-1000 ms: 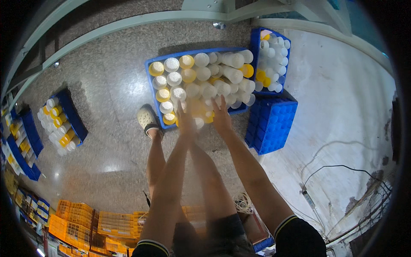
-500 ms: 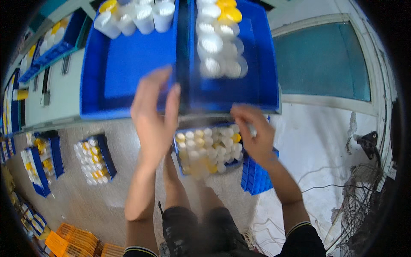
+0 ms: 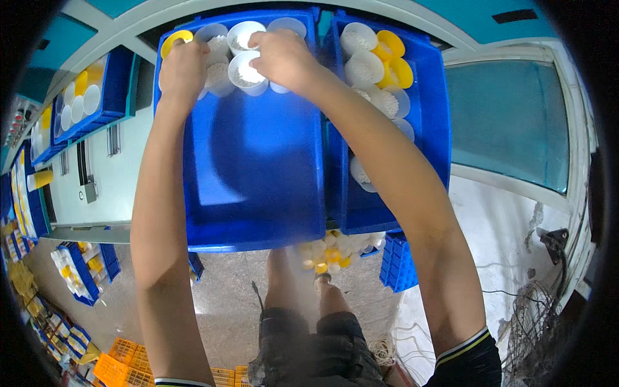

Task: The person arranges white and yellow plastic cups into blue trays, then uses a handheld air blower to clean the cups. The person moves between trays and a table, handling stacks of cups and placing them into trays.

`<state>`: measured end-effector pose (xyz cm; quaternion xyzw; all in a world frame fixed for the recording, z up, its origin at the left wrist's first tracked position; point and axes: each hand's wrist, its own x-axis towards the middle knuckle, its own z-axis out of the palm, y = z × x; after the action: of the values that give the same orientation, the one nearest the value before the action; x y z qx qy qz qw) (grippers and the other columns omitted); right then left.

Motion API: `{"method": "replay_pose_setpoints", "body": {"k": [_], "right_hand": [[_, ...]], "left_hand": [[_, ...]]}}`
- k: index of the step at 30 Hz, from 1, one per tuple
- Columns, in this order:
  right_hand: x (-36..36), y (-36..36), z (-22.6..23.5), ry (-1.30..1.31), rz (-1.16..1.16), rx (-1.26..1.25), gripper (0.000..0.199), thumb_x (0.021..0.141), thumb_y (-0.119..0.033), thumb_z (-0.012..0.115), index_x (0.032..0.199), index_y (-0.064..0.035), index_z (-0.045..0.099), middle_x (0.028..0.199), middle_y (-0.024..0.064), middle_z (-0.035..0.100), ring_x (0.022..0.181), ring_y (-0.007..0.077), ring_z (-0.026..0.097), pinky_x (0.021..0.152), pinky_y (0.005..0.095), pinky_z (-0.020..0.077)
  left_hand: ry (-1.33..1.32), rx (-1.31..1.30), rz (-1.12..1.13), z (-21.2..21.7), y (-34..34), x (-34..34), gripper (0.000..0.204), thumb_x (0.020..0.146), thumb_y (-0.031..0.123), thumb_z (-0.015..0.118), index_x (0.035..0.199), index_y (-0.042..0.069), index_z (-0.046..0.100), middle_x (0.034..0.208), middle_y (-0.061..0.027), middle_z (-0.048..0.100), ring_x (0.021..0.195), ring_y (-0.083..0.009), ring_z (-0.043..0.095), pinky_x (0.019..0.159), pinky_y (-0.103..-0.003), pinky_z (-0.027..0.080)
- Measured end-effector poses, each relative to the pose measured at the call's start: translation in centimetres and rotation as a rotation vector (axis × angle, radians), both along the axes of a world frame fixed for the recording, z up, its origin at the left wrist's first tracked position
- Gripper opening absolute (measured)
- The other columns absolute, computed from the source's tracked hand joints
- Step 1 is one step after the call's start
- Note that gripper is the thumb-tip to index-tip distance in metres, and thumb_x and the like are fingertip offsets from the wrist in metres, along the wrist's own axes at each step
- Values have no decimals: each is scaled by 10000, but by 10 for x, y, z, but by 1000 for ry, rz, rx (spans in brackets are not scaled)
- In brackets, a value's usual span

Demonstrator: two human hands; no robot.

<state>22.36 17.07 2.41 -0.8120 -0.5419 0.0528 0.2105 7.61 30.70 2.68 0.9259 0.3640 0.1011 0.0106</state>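
Observation:
At the far end of a blue bin (image 3: 258, 174) stand white cups of white granules, with a yellow cup (image 3: 175, 42) in the far left corner. My left hand (image 3: 183, 72) is curled over the cups at the left end. What it grips is hidden beneath it. With thumb and fingers at the rims, my right hand (image 3: 282, 59) pinches a white cup (image 3: 247, 69) in the front row. Just behind that one is another white cup (image 3: 240, 37), close to my fingertips.
Alongside on the right is a second blue bin (image 3: 394, 209) with white and yellow cups, partly under my right forearm. Smaller blue trays (image 3: 103, 116) of cups sit at left. Orange crates (image 3: 122, 364) and a blue crate (image 3: 398, 263) are on the floor; cables (image 3: 412, 351) lie at lower right.
Both hands have moved from the bins' near edge to the cups at the far end of the left bin. The view has shifted, so the bins sit lower and farther right.

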Motion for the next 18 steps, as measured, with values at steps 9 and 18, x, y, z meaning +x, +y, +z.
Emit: {"method": "replay_pose_setpoints", "body": {"k": [9, 18], "right_hand": [[-39, -95, 71, 59, 165, 318, 192, 819, -54, 639, 988, -40, 729, 925, 221, 678, 872, 364, 678, 769, 436, 545], [-152, -417, 137, 552, 49, -77, 338, 765, 62, 656, 1050, -100, 739, 1055, 120, 673, 863, 257, 694, 724, 323, 552]], "left_hand": [[-320, -89, -26, 65, -79, -79, 184, 813, 180, 737, 981, 110, 769, 906, -154, 726, 797, -332, 717, 756, -358, 571], [-130, -772, 88, 156, -362, -263, 335, 771, -147, 668, 1053, 21, 729, 1098, -116, 712, 868, -168, 694, 719, -268, 575]]}}
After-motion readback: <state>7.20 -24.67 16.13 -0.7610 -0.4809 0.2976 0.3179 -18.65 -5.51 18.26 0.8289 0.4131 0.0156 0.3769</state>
